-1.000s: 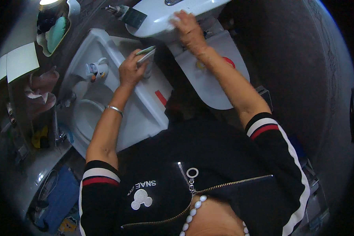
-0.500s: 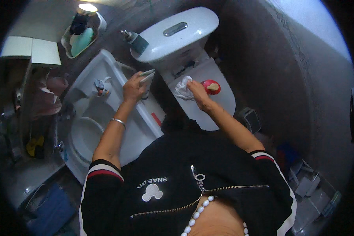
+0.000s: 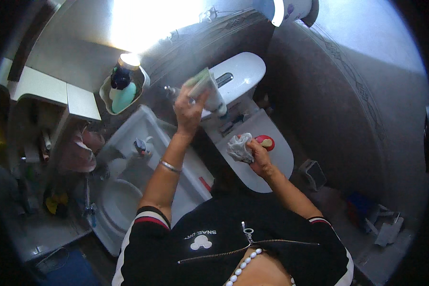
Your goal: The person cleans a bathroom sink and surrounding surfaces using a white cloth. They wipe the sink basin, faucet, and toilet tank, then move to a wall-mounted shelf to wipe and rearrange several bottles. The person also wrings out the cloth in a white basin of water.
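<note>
My left hand (image 3: 189,107) is raised near the toilet tank, fingers closed round a pale green and white squeeze tube (image 3: 211,92). The flat end of the tube points up and its darker cap hangs down; some motion blur softens it. Over the toilet lid (image 3: 252,177) my right hand (image 3: 259,156) grips a crumpled white cloth (image 3: 240,148). Just beyond that hand lies a red item with a beige top (image 3: 266,143), resting on the lid.
To the left is a white washbasin (image 3: 113,202) with a faucet (image 3: 143,146). A wall shelf (image 3: 143,78) carries a dark jar (image 3: 123,74) and a green bottle (image 3: 124,98). Behind my left hand, a pump bottle (image 3: 171,91) stands by the toilet tank (image 3: 250,66).
My left hand has lifted the tube up and to the right, toward the tank. The right hand keeps the cloth over the lid, now more bunched. The whole view has tilted upward.
</note>
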### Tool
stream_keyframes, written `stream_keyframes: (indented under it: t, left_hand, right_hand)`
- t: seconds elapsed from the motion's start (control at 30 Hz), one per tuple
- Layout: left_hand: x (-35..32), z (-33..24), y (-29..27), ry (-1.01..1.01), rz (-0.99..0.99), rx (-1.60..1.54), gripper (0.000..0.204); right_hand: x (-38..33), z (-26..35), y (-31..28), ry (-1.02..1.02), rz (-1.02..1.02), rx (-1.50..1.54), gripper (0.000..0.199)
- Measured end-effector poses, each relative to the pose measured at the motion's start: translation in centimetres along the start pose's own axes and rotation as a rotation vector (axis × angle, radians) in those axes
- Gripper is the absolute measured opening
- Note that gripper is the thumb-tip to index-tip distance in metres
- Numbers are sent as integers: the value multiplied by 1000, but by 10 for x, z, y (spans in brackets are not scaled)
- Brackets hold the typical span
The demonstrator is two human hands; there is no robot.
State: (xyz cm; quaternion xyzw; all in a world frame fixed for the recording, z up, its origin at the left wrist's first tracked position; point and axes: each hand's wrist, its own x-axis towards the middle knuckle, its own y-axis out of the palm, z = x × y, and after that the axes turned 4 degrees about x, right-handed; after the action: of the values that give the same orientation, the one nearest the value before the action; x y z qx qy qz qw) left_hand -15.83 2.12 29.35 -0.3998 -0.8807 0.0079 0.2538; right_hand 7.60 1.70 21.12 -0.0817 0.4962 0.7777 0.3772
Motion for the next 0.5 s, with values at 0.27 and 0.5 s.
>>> stream_keyframes:
  t: [0.27,0.5]
  left_hand:
    - [84,56,38,-58,-162,84,21]
    - [87,94,53,-73,-199,247,31]
  right_hand:
    - [7,18,7,-94,-88,117,41]
    - [53,61,19,-421,-196,-334,32]
